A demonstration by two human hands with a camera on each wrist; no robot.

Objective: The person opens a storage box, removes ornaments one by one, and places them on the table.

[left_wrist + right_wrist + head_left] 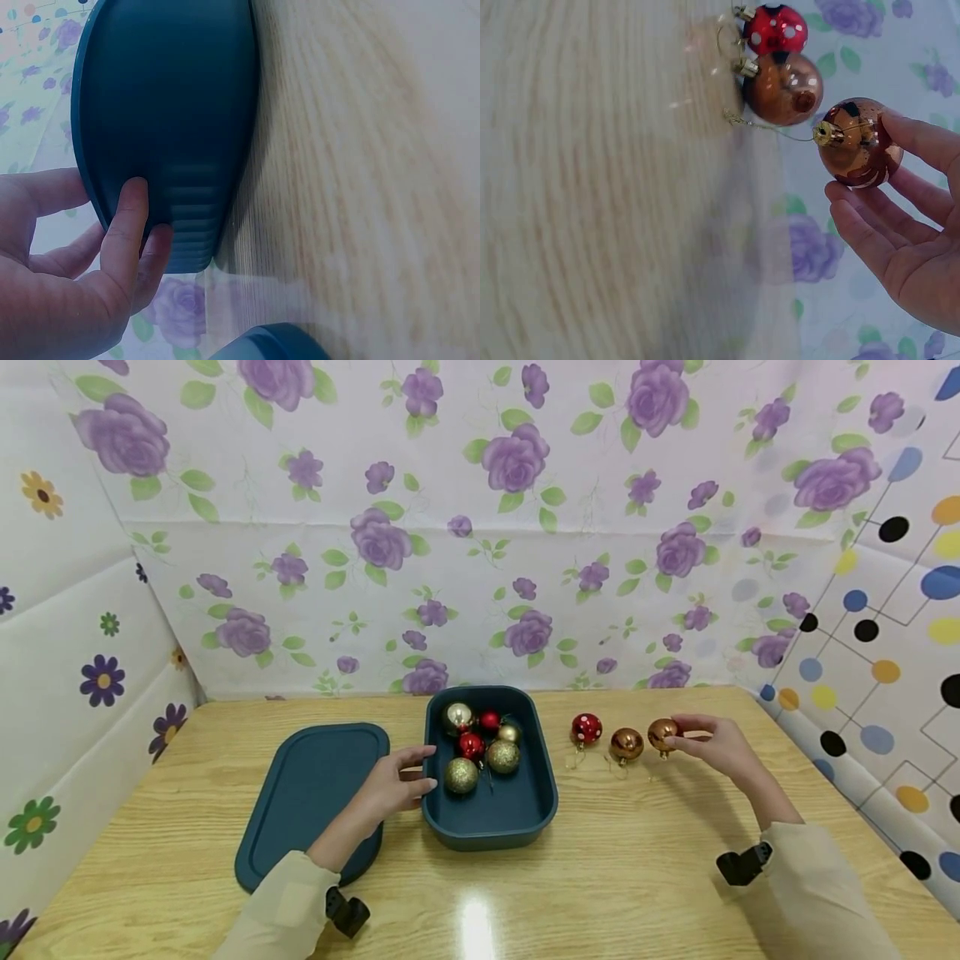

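Note:
My right hand [712, 745] pinches a shiny copper-brown Christmas bauble [663, 735] between thumb and fingers; the right wrist view shows its gold cap and loose string. Beside it sit a second copper bauble [626, 743] and a red one with white dots [587, 728]. My left hand [390, 789] touches the left side of a dark teal plastic box [487, 841], with fingertips against the rim and outer wall in the left wrist view. Inside the box lie several baubles: glittery gold ones [461, 775], smooth gold ones [458, 717] and red ones [471, 746].
A matching teal lid [315, 793] lies flat on the wooden table [600, 877] left of the box, partly under my left forearm. Flowered cloth [465, 568] hangs behind the table, and a dotted cloth [877, 710] stands along the right side.

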